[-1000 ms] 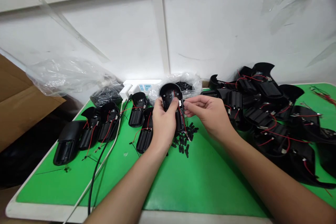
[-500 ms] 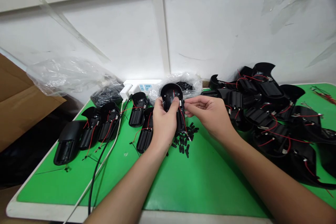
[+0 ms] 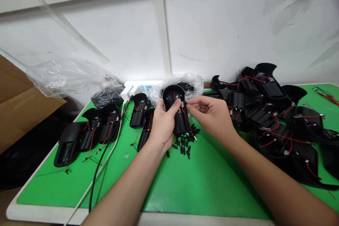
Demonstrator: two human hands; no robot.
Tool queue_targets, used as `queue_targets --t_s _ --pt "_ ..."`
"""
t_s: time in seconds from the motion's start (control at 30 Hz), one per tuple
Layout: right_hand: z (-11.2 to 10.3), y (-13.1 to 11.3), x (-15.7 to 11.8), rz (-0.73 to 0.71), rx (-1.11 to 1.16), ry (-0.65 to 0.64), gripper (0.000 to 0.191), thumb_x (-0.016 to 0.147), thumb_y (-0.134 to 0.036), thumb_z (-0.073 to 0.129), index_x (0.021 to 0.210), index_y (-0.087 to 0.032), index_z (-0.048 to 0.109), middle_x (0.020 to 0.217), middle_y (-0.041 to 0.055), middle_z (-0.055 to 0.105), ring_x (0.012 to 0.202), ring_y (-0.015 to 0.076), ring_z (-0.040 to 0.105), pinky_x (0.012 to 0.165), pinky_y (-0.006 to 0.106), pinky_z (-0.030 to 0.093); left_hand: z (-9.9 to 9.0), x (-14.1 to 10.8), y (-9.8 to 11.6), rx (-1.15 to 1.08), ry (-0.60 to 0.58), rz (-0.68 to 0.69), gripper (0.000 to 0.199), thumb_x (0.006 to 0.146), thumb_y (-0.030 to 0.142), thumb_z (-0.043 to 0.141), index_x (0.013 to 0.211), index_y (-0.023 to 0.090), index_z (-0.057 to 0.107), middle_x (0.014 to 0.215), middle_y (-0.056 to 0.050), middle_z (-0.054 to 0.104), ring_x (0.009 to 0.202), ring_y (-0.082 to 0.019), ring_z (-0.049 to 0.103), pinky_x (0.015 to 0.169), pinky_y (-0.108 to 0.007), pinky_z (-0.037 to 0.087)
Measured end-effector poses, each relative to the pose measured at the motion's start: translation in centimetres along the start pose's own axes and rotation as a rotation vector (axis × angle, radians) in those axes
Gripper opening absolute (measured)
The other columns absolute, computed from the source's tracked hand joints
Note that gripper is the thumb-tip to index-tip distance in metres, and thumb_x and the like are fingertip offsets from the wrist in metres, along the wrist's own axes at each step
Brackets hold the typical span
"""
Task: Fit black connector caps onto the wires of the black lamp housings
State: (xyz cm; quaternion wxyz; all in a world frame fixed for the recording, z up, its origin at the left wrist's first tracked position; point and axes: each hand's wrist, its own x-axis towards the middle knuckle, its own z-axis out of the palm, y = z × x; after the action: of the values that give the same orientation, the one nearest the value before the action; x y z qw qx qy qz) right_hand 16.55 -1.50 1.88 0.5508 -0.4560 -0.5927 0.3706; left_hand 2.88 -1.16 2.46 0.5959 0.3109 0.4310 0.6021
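Note:
A black plastic housing (image 3: 181, 122) with red wires is held up over the middle of the green table. My left hand (image 3: 164, 118) is closed round its left side, the thumb lying across its face. My right hand (image 3: 210, 113) pinches at the housing's right edge, near a small light-coloured part; whatever is between its fingertips is too small to make out. Small black pieces (image 3: 183, 146) lie scattered on the table just below the housing. Behind it sits a clear plastic bag (image 3: 197, 82) with more black pieces.
Several similar wired housings (image 3: 139, 116) stand at the left, and a large pile of housings (image 3: 272, 120) covers the right. A white power strip (image 3: 144, 86), cables (image 3: 99, 169) and a dark plastic bag (image 3: 107, 96) are at the back left. Cardboard (image 3: 23, 102) is beyond the left edge.
The held housing has tilted slightly, its lower end swinging to the right and showing more of its face. My left hand has turned a little with it; my right hand stays at its edge.

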Motion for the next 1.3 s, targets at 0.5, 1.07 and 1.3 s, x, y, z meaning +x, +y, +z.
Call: queue_targets --t_s 0.5,1.07,1.3 --pt "0.4 -0.2 -0.1 0.007 -0.071 -0.007 0.016 0.084 -0.029 0.071 0.093 -0.017 0.074 0.085 0.0067 0.077 0.073 0.0182 0.071 0.072 0.034 0.059 0.4 -0.6 0.5 -0.117 -0.077 -0.050 0.038 0.072 0.039 0.087 0.097 0.016 0.070 0.088 -0.003 0.069 0.077 -0.013 0.065 0.070 -0.024 0.052" --pt "0.5 0.0 -0.6 -0.160 -0.143 -0.024 0.049 0.084 -0.016 0.065 0.130 -0.023 0.050 0.074 -0.0065 0.063 0.059 0.0116 0.058 0.060 0.026 0.051 0.2 -0.3 1.7 -0.254 -0.150 -0.218 0.050 0.088 0.060 0.063 0.101 0.013 0.076 0.088 -0.010 0.075 0.096 -0.027 0.074 0.089 -0.038 0.058" --pt "0.6 -0.1 -0.7 -0.162 -0.205 -0.011 0.037 0.085 -0.020 0.065 0.120 -0.021 0.052 0.073 -0.0066 0.062 0.058 0.0108 0.057 0.058 0.023 0.048 0.5 -0.3 2.4 -0.267 -0.107 -0.268 0.050 0.088 0.062 0.061 0.095 0.014 0.074 0.084 -0.010 0.074 0.090 -0.025 0.074 0.087 -0.036 0.058"
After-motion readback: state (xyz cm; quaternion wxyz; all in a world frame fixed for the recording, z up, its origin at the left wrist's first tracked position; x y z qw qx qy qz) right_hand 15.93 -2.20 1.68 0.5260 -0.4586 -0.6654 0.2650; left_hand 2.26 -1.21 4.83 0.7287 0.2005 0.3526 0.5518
